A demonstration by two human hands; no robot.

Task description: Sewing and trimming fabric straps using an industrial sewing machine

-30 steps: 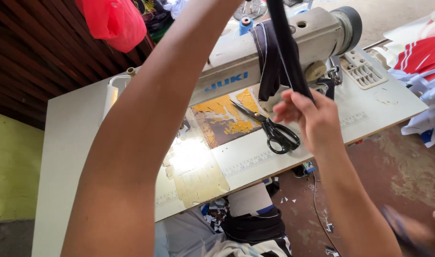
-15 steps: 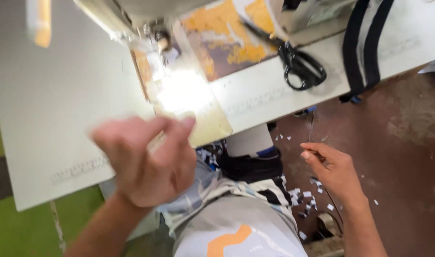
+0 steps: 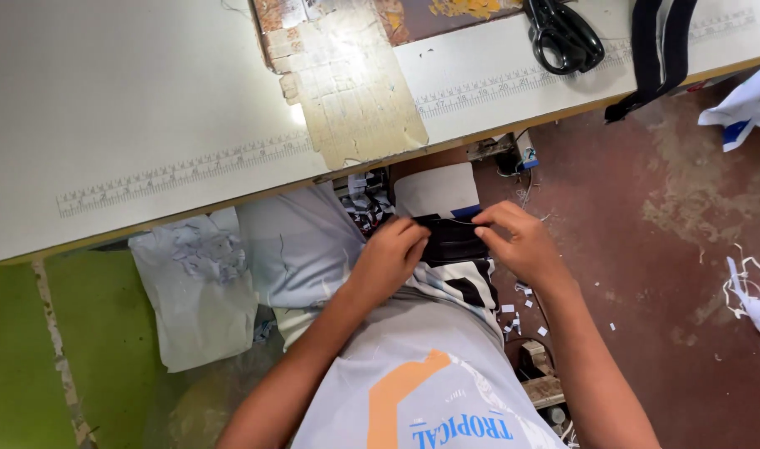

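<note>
Your forearms run up from the bottom edge, converging over your lap; your left hand (image 3: 390,254) is curled, knuckles up, fingertips pinching the left end of a black fabric piece (image 3: 452,241); your right hand (image 3: 519,243) mirrors it, thumb and fingers nipped on the right end, wrist bent inward; the piece sits between the two hands, just below the table edge, over a black-and-white striped cloth (image 3: 461,284) on your lap; it looks soft, matte, folded flat; whether a thin thread crosses its top edge, you cannot tell.

Beyond your left hand, pale grey fabric (image 3: 297,245) hangs in loose creases beside a wrinkled white sheet (image 3: 199,291); small white scraps dot the reddish, stained floor (image 3: 662,274).

Further out, the white table (image 3: 130,100) is smooth, with a printed ruler strip along its front; a worn tan cardboard patch (image 3: 355,91) is taped on it, edges ragged; black-handled scissors (image 3: 563,37) lie near a black strap (image 3: 658,54) draped over the edge.
</note>
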